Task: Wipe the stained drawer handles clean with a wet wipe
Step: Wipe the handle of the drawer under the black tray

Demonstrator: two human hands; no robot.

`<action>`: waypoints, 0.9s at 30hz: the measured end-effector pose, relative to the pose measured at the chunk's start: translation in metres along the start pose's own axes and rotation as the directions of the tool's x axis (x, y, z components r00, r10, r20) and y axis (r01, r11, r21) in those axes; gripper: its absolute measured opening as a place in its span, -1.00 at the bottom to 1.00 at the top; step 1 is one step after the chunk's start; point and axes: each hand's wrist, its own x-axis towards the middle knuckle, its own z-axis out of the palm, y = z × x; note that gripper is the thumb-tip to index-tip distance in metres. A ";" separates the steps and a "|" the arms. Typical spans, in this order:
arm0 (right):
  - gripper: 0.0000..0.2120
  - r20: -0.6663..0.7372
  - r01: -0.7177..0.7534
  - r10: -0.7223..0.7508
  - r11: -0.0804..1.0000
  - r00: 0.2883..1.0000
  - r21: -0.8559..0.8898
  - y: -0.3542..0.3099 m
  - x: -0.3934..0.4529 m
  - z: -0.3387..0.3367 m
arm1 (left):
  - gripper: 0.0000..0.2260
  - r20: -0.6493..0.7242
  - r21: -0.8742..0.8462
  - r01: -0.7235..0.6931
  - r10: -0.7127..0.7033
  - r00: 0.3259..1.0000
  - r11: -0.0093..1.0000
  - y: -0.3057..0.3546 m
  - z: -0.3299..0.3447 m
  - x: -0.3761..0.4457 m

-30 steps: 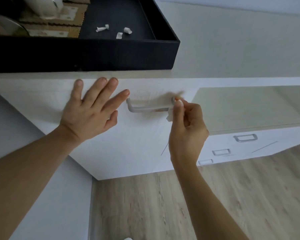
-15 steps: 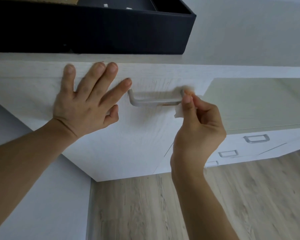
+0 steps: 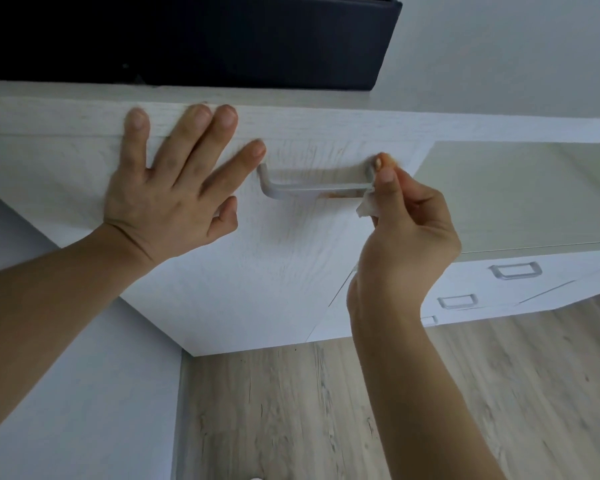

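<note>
The right hand (image 3: 406, 230) pinches a crumpled white wet wipe (image 3: 367, 206) against the stained grey metal drawer handle (image 3: 312, 189). The left hand (image 3: 174, 188) presses flat, fingers spread, on the white wood-grain drawer front (image 3: 257, 271)

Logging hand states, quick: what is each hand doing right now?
Left hand: open, flat on the drawer front.
Right hand: pinches the wet wipe at the handle.

Stained grey handle (image 3: 312, 190), white wipe (image 3: 367, 209) touching its right end.

Matt grey metal handle (image 3: 312, 189), white wood-grain drawer front (image 3: 291, 254), pale wood-look floor (image 3: 291, 410).
</note>
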 end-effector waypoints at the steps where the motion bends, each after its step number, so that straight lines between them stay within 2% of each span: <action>1: -0.98 0.014 0.009 -0.009 1.000 1.000 -0.004 0.000 -0.003 -0.002 | -0.30 0.003 -0.002 -0.001 0.001 1.000 1.000 0.000 0.000 0.000; 5: -0.97 0.014 0.058 -0.057 0.996 0.998 -0.073 -0.002 -0.007 -0.013 | -0.33 -0.007 0.018 -0.011 0.011 1.000 1.000 0.000 0.000 0.000; 8: -0.90 0.009 0.175 -0.176 0.971 0.984 -0.164 -0.001 -0.007 -0.014 | -0.34 -0.023 0.055 -0.026 0.027 0.999 0.998 0.000 0.001 0.000; 11: -0.79 0.095 0.275 -0.258 0.903 0.961 -0.330 0.005 -0.005 -0.009 | -0.35 -0.020 0.055 -0.034 0.035 0.999 0.998 -0.001 0.002 0.001; 13: -0.80 0.150 0.357 -0.323 0.852 0.934 -0.382 0.008 -0.001 -0.007 | -0.34 -0.020 0.043 -0.030 0.031 0.999 0.999 -0.001 0.001 0.001; 17: -0.83 0.142 0.421 -0.398 0.820 0.906 -0.387 0.016 -0.010 -0.009 | -0.33 -0.028 0.014 -0.016 0.016 0.999 1.000 0.000 0.000 0.001; 21: -0.88 0.076 0.394 -0.392 0.858 0.917 -0.331 0.023 -0.011 -0.008 | -0.33 -0.027 0.019 -0.014 0.015 1.000 1.000 0.000 0.000 0.001; 25: -0.83 0.122 0.498 -0.490 0.785 0.863 -0.367 0.028 -0.015 -0.006 | -0.35 -0.033 0.036 -0.022 0.024 0.999 0.999 0.000 0.001 0.001; 27: -0.83 0.086 0.477 -0.480 0.805 0.873 -0.353 0.030 -0.015 -0.006 | -0.35 -0.038 0.026 -0.019 0.020 0.999 0.999 0.000 0.001 0.000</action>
